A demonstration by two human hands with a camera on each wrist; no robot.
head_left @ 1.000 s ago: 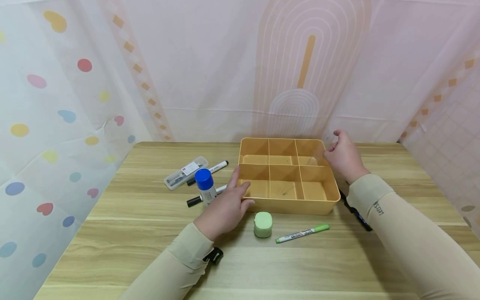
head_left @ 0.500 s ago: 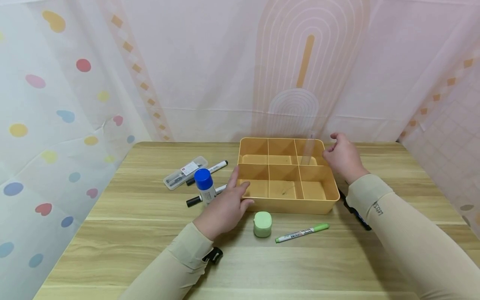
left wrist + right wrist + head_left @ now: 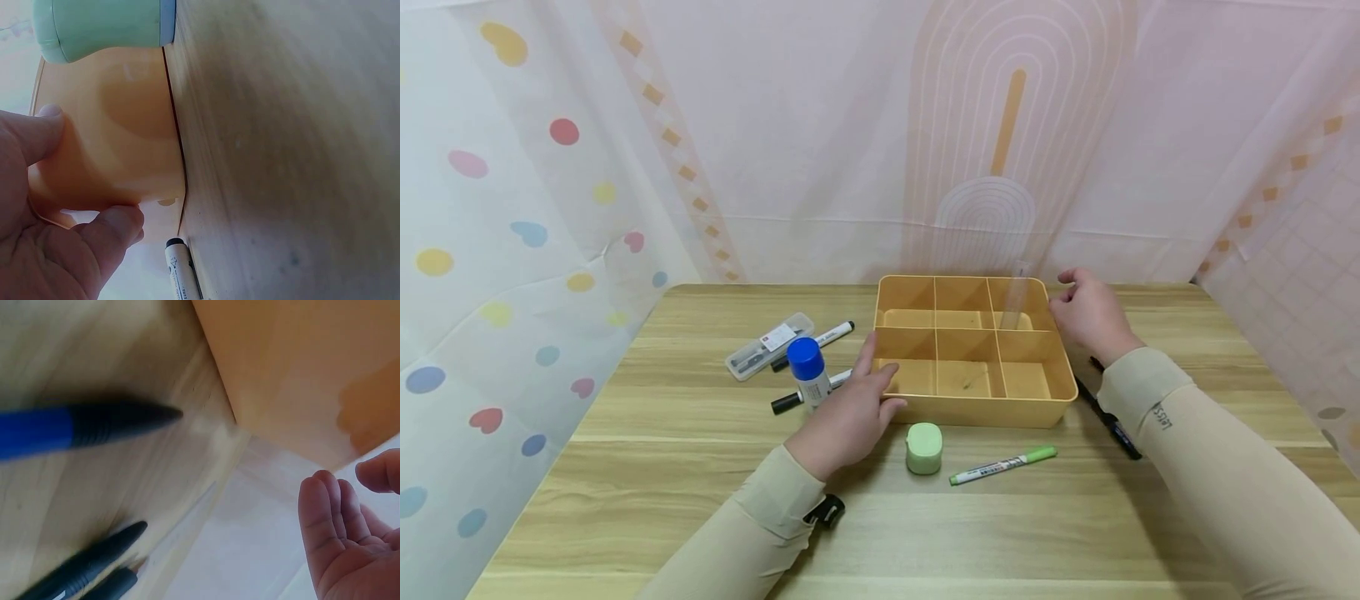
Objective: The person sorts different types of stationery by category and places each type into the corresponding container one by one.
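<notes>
Green marker is lying on the tabletop, below frame center; pale green block is sitting left of it. Left hand is gripping the near-left corner of the orange box, right of center. Blue-capped tube is standing beside that hand. Right hand is hanging by the box's right side, fingers loose; can't tell contact. Clear strip is sticking up from the far-right compartment.

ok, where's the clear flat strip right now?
Head view: the clear flat strip is in the back-right compartment of the orange six-section plastic box, its top end poking past the back rim, just left of the right hand.
</notes>
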